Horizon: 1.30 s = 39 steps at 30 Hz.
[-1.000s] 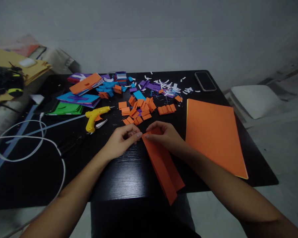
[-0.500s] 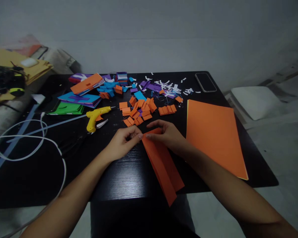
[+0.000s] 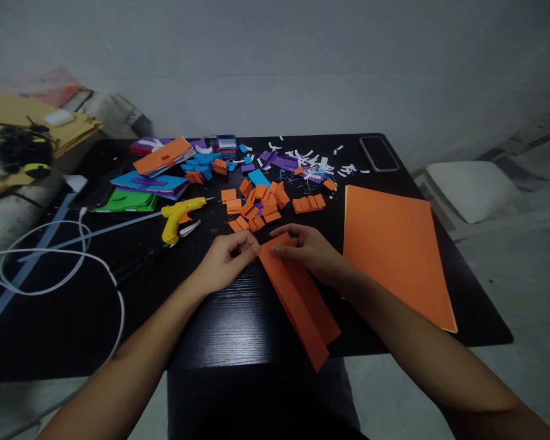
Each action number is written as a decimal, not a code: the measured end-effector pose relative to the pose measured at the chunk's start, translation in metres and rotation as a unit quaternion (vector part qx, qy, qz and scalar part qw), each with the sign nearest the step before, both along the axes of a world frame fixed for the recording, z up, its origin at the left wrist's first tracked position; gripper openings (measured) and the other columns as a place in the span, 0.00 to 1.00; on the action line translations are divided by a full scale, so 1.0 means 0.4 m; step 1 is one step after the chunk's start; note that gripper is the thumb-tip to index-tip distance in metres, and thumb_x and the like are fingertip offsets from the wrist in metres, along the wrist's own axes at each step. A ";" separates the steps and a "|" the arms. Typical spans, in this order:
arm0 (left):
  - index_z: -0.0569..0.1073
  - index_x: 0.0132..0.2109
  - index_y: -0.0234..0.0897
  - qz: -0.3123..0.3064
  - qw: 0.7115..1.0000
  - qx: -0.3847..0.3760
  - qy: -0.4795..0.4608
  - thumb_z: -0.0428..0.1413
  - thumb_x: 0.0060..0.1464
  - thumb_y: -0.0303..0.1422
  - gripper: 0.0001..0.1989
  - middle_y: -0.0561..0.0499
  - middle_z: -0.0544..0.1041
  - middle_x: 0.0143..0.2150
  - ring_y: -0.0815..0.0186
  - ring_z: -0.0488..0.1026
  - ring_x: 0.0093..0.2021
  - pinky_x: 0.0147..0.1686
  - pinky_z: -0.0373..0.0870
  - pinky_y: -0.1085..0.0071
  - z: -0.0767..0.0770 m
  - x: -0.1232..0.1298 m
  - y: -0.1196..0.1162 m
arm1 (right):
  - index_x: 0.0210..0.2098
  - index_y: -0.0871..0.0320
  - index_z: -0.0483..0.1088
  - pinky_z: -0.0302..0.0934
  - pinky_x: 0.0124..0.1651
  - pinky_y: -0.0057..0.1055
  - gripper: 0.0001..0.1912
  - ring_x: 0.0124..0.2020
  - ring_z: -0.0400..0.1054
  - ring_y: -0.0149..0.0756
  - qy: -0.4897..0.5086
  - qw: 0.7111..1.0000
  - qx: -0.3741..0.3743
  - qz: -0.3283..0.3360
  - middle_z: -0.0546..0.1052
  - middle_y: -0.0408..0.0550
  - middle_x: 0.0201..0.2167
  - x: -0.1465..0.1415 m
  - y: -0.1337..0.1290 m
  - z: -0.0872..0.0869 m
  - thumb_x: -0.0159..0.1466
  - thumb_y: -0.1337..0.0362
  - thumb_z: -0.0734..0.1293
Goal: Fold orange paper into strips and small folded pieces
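A folded orange paper strip (image 3: 297, 299) slants from between my hands down past the table's front edge, its lower end showing separate layers. My left hand (image 3: 229, 256) pinches the strip's upper left corner between thumb and curled fingers. On the strip's upper right side, my right hand (image 3: 305, 247) grips it, with the thumb on the near face and the fingers round the far edge. Just beyond my hands lies a pile of small folded orange pieces (image 3: 268, 198). A stack of orange sheets (image 3: 394, 250) lies to the right, beside my right forearm.
A yellow glue gun (image 3: 176, 217) and a white cable (image 3: 114, 281) are on the left. Folded coloured papers (image 3: 162, 156) lie at the back left. White paper scraps (image 3: 311, 160) and a phone (image 3: 378, 153) are at the back. A white stool (image 3: 472, 189) stands right of the table.
The lower end of the orange strip has risen slightly, and its top face near my right thumb shows more. Both hands keep their hold, with my left hand shifted slightly left.
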<state>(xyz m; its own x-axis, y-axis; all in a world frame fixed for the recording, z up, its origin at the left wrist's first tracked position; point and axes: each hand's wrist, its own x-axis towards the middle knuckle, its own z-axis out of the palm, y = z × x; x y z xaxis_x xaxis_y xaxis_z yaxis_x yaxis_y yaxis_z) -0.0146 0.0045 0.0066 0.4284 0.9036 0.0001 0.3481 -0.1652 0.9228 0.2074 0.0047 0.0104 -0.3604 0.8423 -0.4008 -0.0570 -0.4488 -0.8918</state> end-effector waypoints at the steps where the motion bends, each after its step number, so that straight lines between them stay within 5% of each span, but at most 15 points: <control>1: 0.72 0.32 0.37 0.000 1.000 -0.002 0.001 0.55 0.62 0.40 0.14 0.55 0.69 0.24 0.68 0.65 0.26 0.28 0.59 0.72 0.000 0.000 0.001 | 0.45 0.55 0.74 0.65 0.29 0.29 0.24 0.25 0.73 0.33 -0.003 1.000 0.009 -0.002 0.80 0.39 0.26 -0.001 -0.002 -0.001 0.52 0.60 0.81; 11: 0.76 0.36 0.36 0.004 1.000 -0.011 -0.026 0.58 0.62 0.43 0.14 0.54 0.73 0.28 0.68 0.67 0.28 0.30 0.61 0.72 -0.006 0.023 -0.006 | 0.45 0.55 0.74 0.50 0.22 0.25 0.20 0.17 0.58 0.27 -0.087 0.990 0.109 0.036 0.67 0.32 0.17 -0.016 -0.017 0.004 0.56 0.58 0.79; 18: 0.73 0.33 0.36 0.088 0.994 -0.005 -0.067 0.58 0.60 0.42 0.14 0.55 0.71 0.28 0.68 0.66 0.29 0.32 0.63 0.72 0.015 0.008 -0.005 | 0.43 0.56 0.74 0.70 0.36 0.33 0.21 0.34 0.78 0.39 -0.015 0.997 0.046 0.060 0.82 0.44 0.35 -0.011 -0.018 0.005 0.53 0.59 0.80; 24: 0.73 0.33 0.37 0.171 0.984 -0.039 -0.013 0.58 0.61 0.47 0.17 0.56 0.67 0.23 0.69 0.62 0.24 0.24 0.58 0.73 0.047 -0.073 -0.051 | 0.44 0.56 0.75 0.68 0.33 0.30 0.20 0.34 0.78 0.39 -0.107 0.969 0.085 0.205 0.83 0.44 0.34 0.049 0.002 0.032 0.54 0.60 0.79; 29: 0.73 0.30 0.37 0.188 0.978 -0.077 0.050 0.58 0.58 0.50 0.20 0.57 0.67 0.21 0.70 0.62 0.21 0.22 0.56 0.74 0.016 -0.122 -0.096 | 0.48 0.57 0.74 0.68 0.39 0.35 0.21 0.37 0.77 0.41 -0.272 0.906 0.263 0.190 0.82 0.46 0.35 0.071 0.019 0.024 0.56 0.67 0.78; 34: 0.74 0.34 0.39 0.250 0.955 -0.091 0.128 0.56 0.59 0.49 0.17 0.57 0.71 0.19 0.68 0.66 0.16 0.20 0.59 0.72 -0.008 -0.128 -0.126 | 0.45 0.58 0.77 0.65 0.56 0.49 0.09 0.54 0.72 0.51 -0.384 0.761 0.517 0.074 0.79 0.58 0.50 0.012 -0.074 -0.004 0.65 0.73 0.70; 39: 0.72 0.33 0.40 0.263 0.948 -0.075 0.162 0.54 0.61 0.47 0.16 0.56 0.72 0.18 0.66 0.68 0.16 0.22 0.60 0.71 -0.013 -0.130 -0.147 | 0.46 0.59 0.77 0.67 0.52 0.45 0.12 0.51 0.71 0.49 -0.417 0.688 0.582 0.118 0.79 0.58 0.50 -0.023 -0.166 -0.044 0.71 0.74 0.63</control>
<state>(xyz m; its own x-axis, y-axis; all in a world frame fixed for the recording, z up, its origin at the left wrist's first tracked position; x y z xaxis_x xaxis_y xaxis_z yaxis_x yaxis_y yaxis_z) -0.0665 -0.0542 0.0014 -0.1266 0.9715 -0.2003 0.6149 0.2353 0.7527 0.1981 -0.0615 -0.0072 -0.5955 0.7248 0.3466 0.6441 0.6886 -0.3331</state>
